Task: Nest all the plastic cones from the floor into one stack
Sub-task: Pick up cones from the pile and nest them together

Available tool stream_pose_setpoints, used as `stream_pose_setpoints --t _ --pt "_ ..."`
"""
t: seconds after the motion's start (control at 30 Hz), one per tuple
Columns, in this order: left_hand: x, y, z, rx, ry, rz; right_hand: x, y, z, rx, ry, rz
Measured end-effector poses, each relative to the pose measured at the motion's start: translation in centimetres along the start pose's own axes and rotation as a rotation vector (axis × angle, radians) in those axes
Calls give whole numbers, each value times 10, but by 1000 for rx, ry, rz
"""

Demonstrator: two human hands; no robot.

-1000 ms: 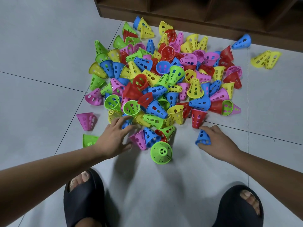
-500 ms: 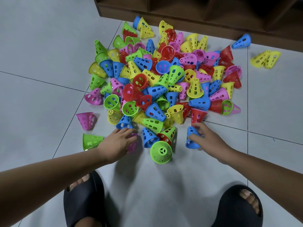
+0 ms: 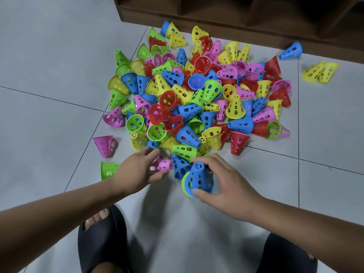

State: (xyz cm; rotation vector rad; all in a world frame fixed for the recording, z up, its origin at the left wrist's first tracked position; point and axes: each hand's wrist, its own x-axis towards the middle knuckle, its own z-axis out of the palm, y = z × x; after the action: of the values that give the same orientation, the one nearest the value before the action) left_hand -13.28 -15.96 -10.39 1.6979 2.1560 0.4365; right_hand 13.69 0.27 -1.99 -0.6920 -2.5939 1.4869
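Fingers (image 3: 206,159) of the right hand (image 3: 230,186) curl round a blue cone (image 3: 199,178) at lower centre of the frame, set over a green cone (image 3: 184,184) whose rim shows on its left. Just left, the left hand (image 3: 136,170) grips a pink cone (image 3: 164,164). Above them the pile (image 3: 197,91) of loose cones covers the floor (image 3: 49,56).

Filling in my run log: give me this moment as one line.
right hand: holds blue cone over green cone | left hand: grips pink cone | pile: loose on floor | stack: barely begun
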Motion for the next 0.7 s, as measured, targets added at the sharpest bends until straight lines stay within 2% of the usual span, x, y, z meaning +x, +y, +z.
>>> stream_pose_setpoints --t 0.13,0.23,0.3,0.37,0.47,0.6,0.7 --pt "1 38 -19 -313 136 -171 -4 22 3 -116 -154 -29" --pt "1 70 -32 -471 188 -92 -1 37 -3 -168 -135 -36" --pt "-1 88 -37 -515 145 -2 5 48 -8 -212 -92 -14" --pt "-3 98 -33 -502 59 78 13 62 -11 -263 -59 36" --pt "-7 100 -20 -394 -46 144 23 83 -12 -366 -108 89" --pt "-16 89 -4 -218 -104 199 29 97 -8 -537 -211 98" --pt "-18 77 -2 -169 -92 230 31 100 -4 -566 -241 131"
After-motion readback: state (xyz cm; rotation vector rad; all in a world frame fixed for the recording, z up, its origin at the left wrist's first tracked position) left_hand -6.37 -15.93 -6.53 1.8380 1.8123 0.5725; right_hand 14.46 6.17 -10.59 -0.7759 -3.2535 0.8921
